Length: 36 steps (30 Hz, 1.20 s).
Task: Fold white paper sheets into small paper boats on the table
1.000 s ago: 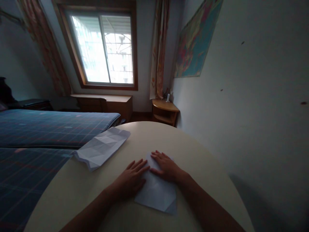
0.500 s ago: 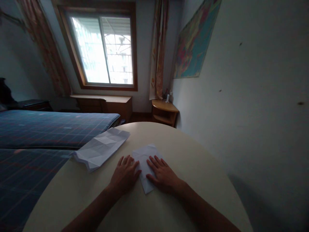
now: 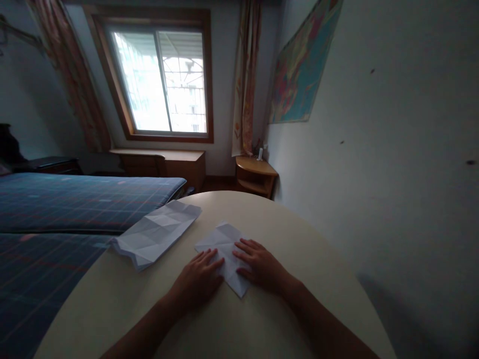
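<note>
A folded white paper [image 3: 224,236] lies flat on the round cream table [image 3: 288,224], one corner pointing toward me. My left hand [image 3: 200,279] rests on its left lower edge, fingers spread and palm down. On the right side of the same paper, my right hand [image 3: 262,264] lies with its fingers apart. Both hands press on the paper without wrapping round it. Part of the sheet is hidden beneath the fingers.
A larger creased stack of white paper [image 3: 159,234] lies at the table's left edge. Beyond it is a bed with a blue plaid mattress [image 3: 93,199]. A wooden corner shelf [image 3: 256,167] stands past the table's far edge.
The folded paper has turned, its near corner shifting right and its left corner swinging outward. My left hand has moved slightly nearer to me, and my right hand a little to the right.
</note>
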Each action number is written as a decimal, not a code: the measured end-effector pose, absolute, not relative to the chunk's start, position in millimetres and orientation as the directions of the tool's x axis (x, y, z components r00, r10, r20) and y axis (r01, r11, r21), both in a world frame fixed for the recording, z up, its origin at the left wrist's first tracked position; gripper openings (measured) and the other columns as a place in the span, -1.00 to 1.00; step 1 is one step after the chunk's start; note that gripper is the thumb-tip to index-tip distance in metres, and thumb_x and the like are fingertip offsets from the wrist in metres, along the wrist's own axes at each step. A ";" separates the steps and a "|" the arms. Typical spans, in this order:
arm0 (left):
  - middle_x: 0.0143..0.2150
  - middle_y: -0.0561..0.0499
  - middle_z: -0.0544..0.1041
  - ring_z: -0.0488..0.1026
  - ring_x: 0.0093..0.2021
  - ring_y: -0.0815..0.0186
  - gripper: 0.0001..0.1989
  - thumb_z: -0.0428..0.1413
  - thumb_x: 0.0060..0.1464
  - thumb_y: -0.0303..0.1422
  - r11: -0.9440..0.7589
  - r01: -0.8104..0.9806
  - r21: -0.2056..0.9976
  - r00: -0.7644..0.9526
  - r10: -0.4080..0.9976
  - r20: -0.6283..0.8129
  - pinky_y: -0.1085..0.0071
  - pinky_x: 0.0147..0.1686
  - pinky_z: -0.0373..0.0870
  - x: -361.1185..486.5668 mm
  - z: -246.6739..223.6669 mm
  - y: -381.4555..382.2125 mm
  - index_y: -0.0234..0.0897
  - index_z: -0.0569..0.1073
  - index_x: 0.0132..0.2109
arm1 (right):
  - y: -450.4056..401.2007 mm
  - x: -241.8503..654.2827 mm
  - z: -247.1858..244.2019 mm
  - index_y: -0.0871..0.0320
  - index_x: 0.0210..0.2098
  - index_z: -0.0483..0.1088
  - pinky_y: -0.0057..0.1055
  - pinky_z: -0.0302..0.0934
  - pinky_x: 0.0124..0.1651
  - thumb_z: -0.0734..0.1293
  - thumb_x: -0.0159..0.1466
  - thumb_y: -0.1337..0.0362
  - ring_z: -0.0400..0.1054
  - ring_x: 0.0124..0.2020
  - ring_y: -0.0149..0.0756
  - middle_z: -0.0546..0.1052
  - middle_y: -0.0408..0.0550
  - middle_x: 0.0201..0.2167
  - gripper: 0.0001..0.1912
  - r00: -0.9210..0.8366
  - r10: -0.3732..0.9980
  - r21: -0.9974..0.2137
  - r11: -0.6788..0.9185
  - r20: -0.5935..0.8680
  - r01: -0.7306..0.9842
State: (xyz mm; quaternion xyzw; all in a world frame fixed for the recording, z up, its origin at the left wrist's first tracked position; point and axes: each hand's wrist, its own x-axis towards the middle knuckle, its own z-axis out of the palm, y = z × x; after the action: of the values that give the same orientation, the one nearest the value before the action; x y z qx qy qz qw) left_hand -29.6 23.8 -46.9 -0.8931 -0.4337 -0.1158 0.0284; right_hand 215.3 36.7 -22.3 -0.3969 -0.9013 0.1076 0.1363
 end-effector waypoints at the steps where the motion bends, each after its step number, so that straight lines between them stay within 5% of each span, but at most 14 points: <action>1: 0.27 -0.24 0.34 0.33 0.24 -0.01 -0.55 0.11 0.18 -0.26 -0.611 0.790 0.054 0.584 0.777 0.234 0.00 0.20 0.28 -29.5 -46.4 22.3 -0.17 0.38 0.20 | 34.2 215.7 -21.8 0.16 0.26 0.28 -0.14 -0.12 0.38 0.30 0.29 0.00 -0.03 0.37 -0.07 0.20 0.09 0.33 -0.38 -0.664 0.731 -0.326 0.673 0.156 0.664; 5: 0.28 -0.27 0.32 0.31 0.24 -0.04 -0.50 0.13 0.16 -0.18 -0.578 0.813 0.067 0.556 0.806 0.203 -0.01 0.20 0.26 -28.4 -41.8 16.5 -0.19 0.36 0.22 | 25.7 217.7 -24.0 0.18 0.35 0.11 -0.02 -0.15 0.38 0.34 0.13 -0.25 -0.14 0.40 0.09 0.07 0.16 0.37 -0.03 -0.708 0.702 -0.418 0.666 0.073 0.618; 9: 0.27 -0.28 0.33 0.31 0.24 -0.08 -0.50 0.11 0.16 -0.14 -0.549 0.833 0.063 0.533 0.828 0.173 -0.09 0.20 0.23 -24.8 -34.0 12.5 -0.20 0.38 0.21 | 25.1 221.3 -25.7 0.15 0.37 0.04 0.08 -0.23 0.37 0.33 0.13 -0.26 -0.22 0.41 0.14 -0.01 0.18 0.39 0.00 -0.700 0.713 -0.437 0.639 0.029 0.633; 20: 0.17 -0.15 0.47 0.40 0.18 0.08 -0.75 0.10 0.20 -0.34 -0.637 0.764 0.101 0.612 0.766 0.200 0.12 0.13 0.38 -26.8 -32.4 17.8 -0.23 0.47 0.02 | 25.5 224.4 -15.3 0.05 0.07 0.47 0.07 -0.05 0.32 0.24 0.35 0.06 -0.02 0.36 0.01 0.30 0.05 0.26 -0.61 -0.697 0.711 -0.513 0.633 0.089 0.580; 26: 0.14 -0.14 0.50 0.42 0.17 0.09 -0.77 -0.03 0.29 -0.43 -0.673 0.731 0.112 0.643 0.735 0.217 0.14 0.13 0.39 -27.0 -38.9 23.1 -0.25 0.50 -0.05 | 29.2 221.6 -19.7 0.12 -0.04 0.49 -0.09 0.08 0.27 0.04 0.46 0.15 0.15 0.29 -0.08 0.47 0.06 0.11 -0.57 -0.649 0.749 -0.519 0.612 0.137 0.597; 30: 0.12 -0.18 0.51 0.43 0.16 0.11 -0.72 -0.06 0.27 -0.49 -0.621 0.764 0.174 0.585 0.781 0.220 0.16 0.11 0.41 -26.0 -43.3 25.1 -0.27 0.47 0.01 | 31.2 221.1 -20.8 0.13 -0.24 0.46 -0.28 0.27 0.02 0.04 0.45 0.15 0.44 -0.01 -0.15 0.56 0.07 -0.11 -0.59 -0.591 0.788 -0.503 0.586 0.171 0.635; 33: 0.10 -0.14 0.53 0.44 0.15 0.16 -0.68 -0.09 0.28 -0.48 -0.588 0.780 0.215 0.544 0.806 0.233 0.20 0.09 0.43 -24.7 -44.6 24.7 -0.22 0.42 0.09 | 32.5 220.8 -22.2 0.13 -0.24 0.42 -0.36 0.27 -0.17 0.07 0.44 0.11 0.45 -0.24 -0.22 0.56 0.02 -0.24 -0.63 -0.527 0.833 -0.512 0.531 0.169 0.675; 36: 0.10 -0.13 0.53 0.44 0.14 0.17 -0.69 -0.10 0.30 -0.44 -0.581 0.787 0.208 0.531 0.810 0.250 0.20 0.09 0.42 -22.9 -43.6 23.4 -0.23 0.39 0.11 | 34.9 219.0 -27.1 0.14 -0.24 0.42 -0.38 0.25 -0.19 0.08 0.44 0.09 0.42 -0.25 -0.24 0.54 0.02 -0.27 -0.63 -0.466 0.867 -0.513 0.485 0.176 0.708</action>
State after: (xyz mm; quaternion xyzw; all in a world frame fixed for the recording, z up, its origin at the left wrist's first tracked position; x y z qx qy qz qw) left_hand -22.9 23.4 -43.6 -0.8742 -0.4566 -0.1611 -0.0349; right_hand 219.0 34.9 -27.1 -0.4715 -0.8353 0.1877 0.2114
